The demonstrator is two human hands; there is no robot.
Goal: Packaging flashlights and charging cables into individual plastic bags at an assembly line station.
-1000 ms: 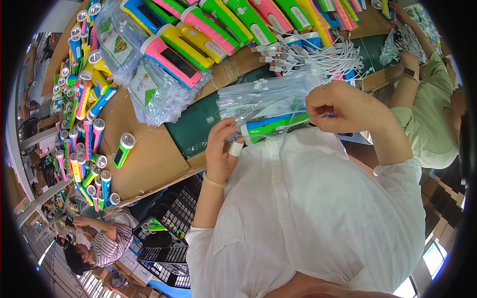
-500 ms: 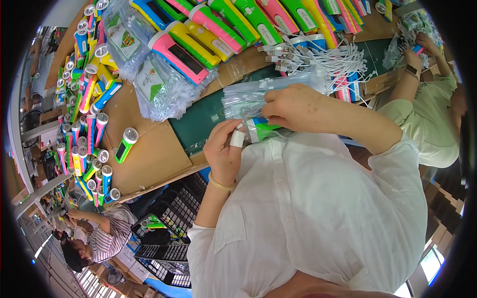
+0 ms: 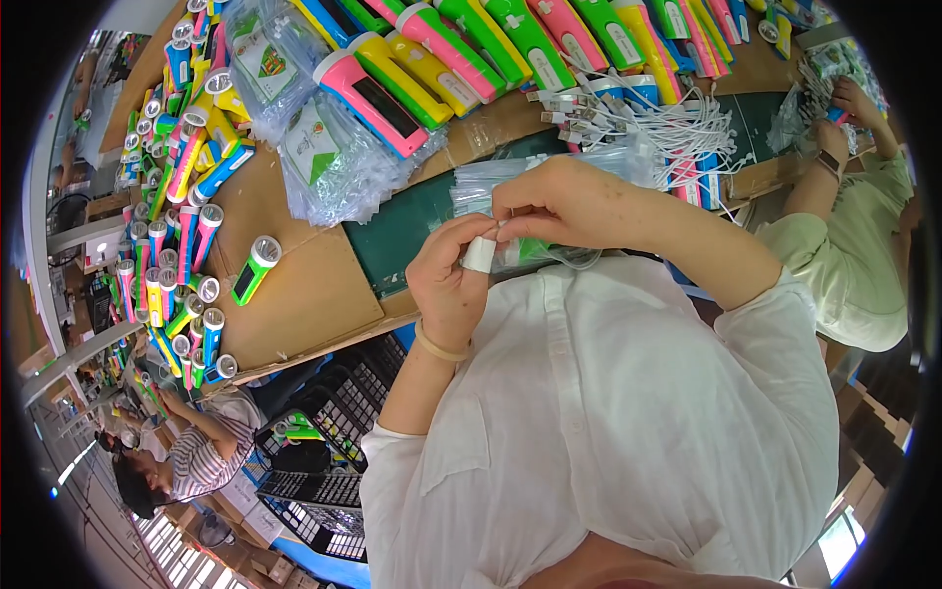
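Observation:
My left hand, with white tape round one finger, and my right hand meet at the fingertips just over the table's near edge. Both pinch the edge of a clear plastic bag, which shows green through it and lies against my white shirt. My hands hide part of the bag, and I cannot make out exactly what is inside. Just behind my right hand lies a stack of clear bags. A pile of white charging cables sits beyond it to the right.
Rows of coloured flashlights lie along the far side. More flashlights stand crowded at the left, with one green flashlight alone on the cardboard. Packed bags lie nearby. Below the edge is a black crate. Co-workers sit left and right.
My right hand has moved left, and its fingertips now touch those of my left hand at the bag's edge. The view has shifted slightly.

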